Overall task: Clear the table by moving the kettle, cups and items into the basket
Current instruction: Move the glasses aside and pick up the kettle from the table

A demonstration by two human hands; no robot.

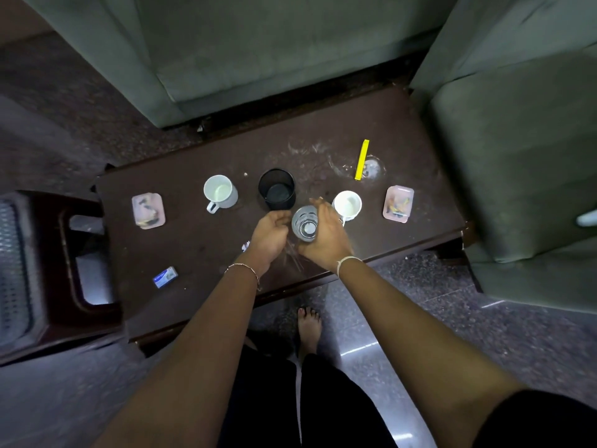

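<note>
A clear drinking glass (304, 223) stands on the dark brown table (200, 247) near its front edge. My right hand (326, 234) curls around the glass's right side and touches it. My left hand (269, 234) is just left of the glass, fingers bent, with a small gap to it. Behind the glass stands a black mesh cup (277, 189). One white mug (220, 192) is to the left, and another white mug (347, 205) sits right behind my right hand. The basket (14, 266) rests on a stool (69, 321) at the far left.
Two pink coasters (148, 210) (398, 203) lie at the table's left and right. A yellow stick (362, 160) lies at the back right, a small blue-and-white box (165, 277) at the front left. Green sofas (258, 53) border the table's back and right side.
</note>
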